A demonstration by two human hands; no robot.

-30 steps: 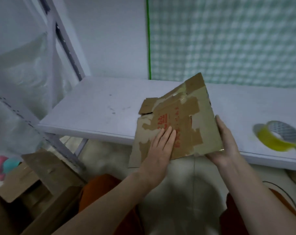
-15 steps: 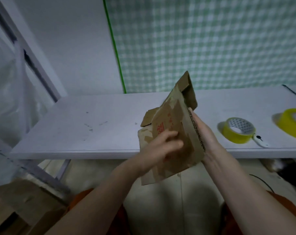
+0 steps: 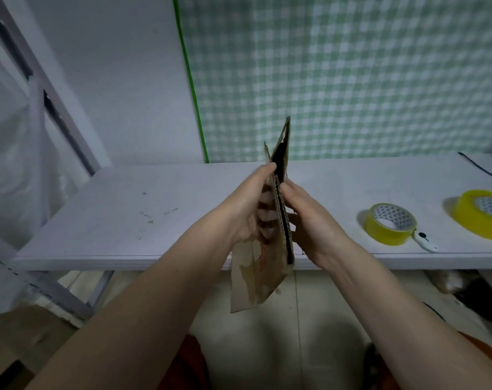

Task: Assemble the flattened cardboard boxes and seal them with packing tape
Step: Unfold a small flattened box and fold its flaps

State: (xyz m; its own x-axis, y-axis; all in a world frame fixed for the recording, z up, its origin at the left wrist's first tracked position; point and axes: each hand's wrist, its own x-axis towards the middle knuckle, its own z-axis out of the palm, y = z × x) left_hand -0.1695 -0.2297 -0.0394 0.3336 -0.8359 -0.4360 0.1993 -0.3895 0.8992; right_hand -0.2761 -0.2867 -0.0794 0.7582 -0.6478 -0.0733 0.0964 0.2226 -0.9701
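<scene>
A worn, flattened brown cardboard box [image 3: 253, 280] with torn patches stands on edge in front of me, over the near edge of the white table [image 3: 120, 218]. My left hand [image 3: 244, 209] grips its left face, fingers curled against the panel. My right hand [image 3: 309, 220] holds the right face, thumb at the corrugated edge. At the top the two panels part slightly and show a dark gap. A yellow roll of packing tape [image 3: 389, 228] lies flat on the table to the right, and a second yellow roll [image 3: 484, 218] sits at the right edge.
A small white cutter [image 3: 425, 241] lies beside the nearer tape roll. A green checked cloth [image 3: 351, 74] hangs behind the table. A metal frame with clear plastic sheeting [image 3: 19, 164] stands at the left. More cardboard [image 3: 22, 342] lies on the floor lower left.
The box has turned from lying face-up to standing edge-on to me. Both hands now clasp its sides, and the panels have begun to part at the top. The view has shifted right.
</scene>
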